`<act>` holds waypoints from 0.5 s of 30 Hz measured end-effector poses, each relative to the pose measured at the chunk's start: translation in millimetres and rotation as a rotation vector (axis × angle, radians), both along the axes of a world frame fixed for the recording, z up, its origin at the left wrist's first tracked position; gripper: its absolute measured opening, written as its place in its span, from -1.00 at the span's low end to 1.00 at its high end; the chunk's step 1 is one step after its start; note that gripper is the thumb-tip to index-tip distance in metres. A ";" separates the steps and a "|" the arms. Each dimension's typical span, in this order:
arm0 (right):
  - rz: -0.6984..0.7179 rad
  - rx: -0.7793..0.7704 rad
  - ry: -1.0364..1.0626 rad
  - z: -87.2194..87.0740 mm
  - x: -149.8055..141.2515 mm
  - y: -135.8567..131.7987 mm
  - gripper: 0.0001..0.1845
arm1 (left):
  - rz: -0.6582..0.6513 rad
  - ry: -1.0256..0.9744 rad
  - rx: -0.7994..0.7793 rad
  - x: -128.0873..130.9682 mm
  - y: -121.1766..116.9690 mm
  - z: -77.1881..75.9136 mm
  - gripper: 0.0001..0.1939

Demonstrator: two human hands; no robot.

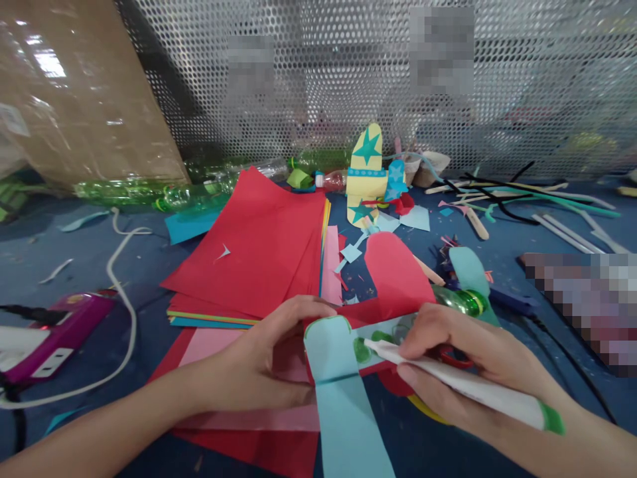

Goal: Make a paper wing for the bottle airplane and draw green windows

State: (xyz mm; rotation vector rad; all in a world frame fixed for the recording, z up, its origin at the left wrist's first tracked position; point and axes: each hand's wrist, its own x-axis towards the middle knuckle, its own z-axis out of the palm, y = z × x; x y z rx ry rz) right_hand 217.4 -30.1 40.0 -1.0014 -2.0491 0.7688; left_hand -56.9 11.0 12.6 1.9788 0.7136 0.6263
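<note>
My right hand [448, 365] grips a white marker [472, 385] with a green end. The marker's tip rests on a light blue paper strip [368, 332] that carries green rounded patches and lies on a red paper piece. Curved around the left end of that red piece, my left hand [269, 358] holds it between thumb and fingers. A longer light blue paper piece [343, 411] with a rounded top hangs over it toward me. Behind, a red rounded paper shape [398, 272] stands up. Part of the red piece is hidden by my right hand.
Stacked coloured paper [253, 252] lies left of centre. A yellow paper shape with stars [367, 176] stands at the back. A purple power strip [64, 332] and white cord are at left. Right are a glue gun [512, 299], a green bottle [458, 300] and pipe cleaners [517, 196].
</note>
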 end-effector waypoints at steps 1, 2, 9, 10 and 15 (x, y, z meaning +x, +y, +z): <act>-0.008 0.005 0.000 0.5 -0.1 -0.5 -0.76 | -0.001 0.003 0.001 0.0 0.2 0.2 -0.24; -0.024 0.011 0.003 1.1 -0.5 -1.3 -0.76 | -0.004 0.007 0.001 -0.1 0.4 0.5 -0.24; -0.051 0.015 0.022 4.7 -4.4 -3.4 -0.80 | 0.029 0.015 -0.032 0.3 -2.3 1.9 -0.29; -0.061 0.017 0.024 4.8 -4.5 -2.9 -0.81 | 0.033 0.010 -0.038 0.4 -2.5 1.7 -0.30; -0.050 0.039 0.006 6.8 -4.5 -1.2 -0.79 | 0.021 0.005 -0.041 0.5 -1.6 1.0 -0.26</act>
